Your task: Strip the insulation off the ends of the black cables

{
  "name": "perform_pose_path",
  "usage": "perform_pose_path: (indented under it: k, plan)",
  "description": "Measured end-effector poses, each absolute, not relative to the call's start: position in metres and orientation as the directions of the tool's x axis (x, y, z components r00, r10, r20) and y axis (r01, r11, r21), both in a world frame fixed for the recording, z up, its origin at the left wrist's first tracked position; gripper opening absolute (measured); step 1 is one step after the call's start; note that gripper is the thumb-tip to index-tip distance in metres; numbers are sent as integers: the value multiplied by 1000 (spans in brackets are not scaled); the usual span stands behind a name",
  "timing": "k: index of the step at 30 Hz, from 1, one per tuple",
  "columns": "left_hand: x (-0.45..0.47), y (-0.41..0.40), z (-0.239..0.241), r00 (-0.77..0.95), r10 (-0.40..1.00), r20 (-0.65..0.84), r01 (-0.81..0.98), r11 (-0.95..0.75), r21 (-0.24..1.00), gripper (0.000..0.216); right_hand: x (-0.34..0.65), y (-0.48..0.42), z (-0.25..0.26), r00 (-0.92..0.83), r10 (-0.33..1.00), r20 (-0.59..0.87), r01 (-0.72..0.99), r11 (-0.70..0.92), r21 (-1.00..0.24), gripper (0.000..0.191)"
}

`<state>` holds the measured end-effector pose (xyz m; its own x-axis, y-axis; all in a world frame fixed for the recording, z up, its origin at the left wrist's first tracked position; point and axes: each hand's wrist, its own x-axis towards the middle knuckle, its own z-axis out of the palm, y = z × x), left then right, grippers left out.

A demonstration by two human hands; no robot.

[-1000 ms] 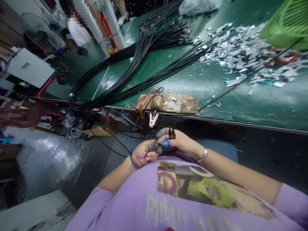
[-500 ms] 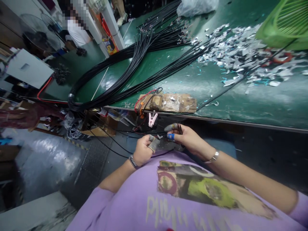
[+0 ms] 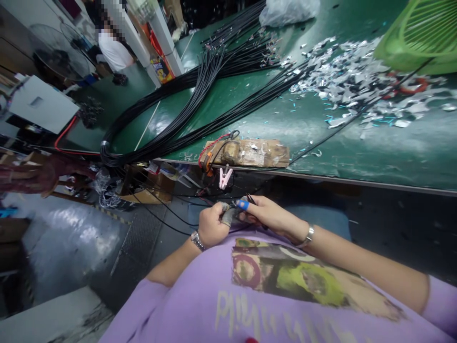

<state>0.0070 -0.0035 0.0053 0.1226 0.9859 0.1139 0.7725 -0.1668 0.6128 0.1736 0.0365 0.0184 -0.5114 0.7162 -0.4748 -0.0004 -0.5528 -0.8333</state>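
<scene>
My left hand (image 3: 211,225) is closed in a fist just below the table edge, its thumb and forefinger in grey finger covers pinching a thin black cable (image 3: 167,216) that trails off to the left. My right hand (image 3: 268,214) meets it from the right, fingers curled around small dark cutters (image 3: 250,200) whose tips stick up past a blue-taped finger. Both hands hover close above my purple shirt.
A green table (image 3: 321,143) carries a long bundle of black cables (image 3: 185,119), a worn wooden block (image 3: 250,152) with red wires and a pink clip (image 3: 224,177), and a heap of silver scraps (image 3: 353,81). A green basket (image 3: 424,33) stands far right. Another person (image 3: 114,47) stands far left.
My hands parted slightly half a second ago, then came back together, a little lower and nearer my chest. The cutters moved in towards my left fingertips.
</scene>
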Motion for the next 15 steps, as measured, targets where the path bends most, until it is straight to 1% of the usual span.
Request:
perform_pose_path:
  k: [5,9,12,15]
  plan:
    - [6,-4,4,107,987,123,736,-162,658,13,172,35,16,-516,742,-428,-71,-535,-842,37]
    - [6,-3,5,88,988,126,733,-150,663,12,174,32,11,-537,715,-448,-22,-543,-839,27]
    - [5,-2,5,82,983,163,762,-167,625,12,175,31,10,-514,746,-424,-17,-502,-864,22]
    - [5,-2,4,115,965,237,805,-231,547,13,176,34,10,-412,823,-392,-70,-457,-887,22]
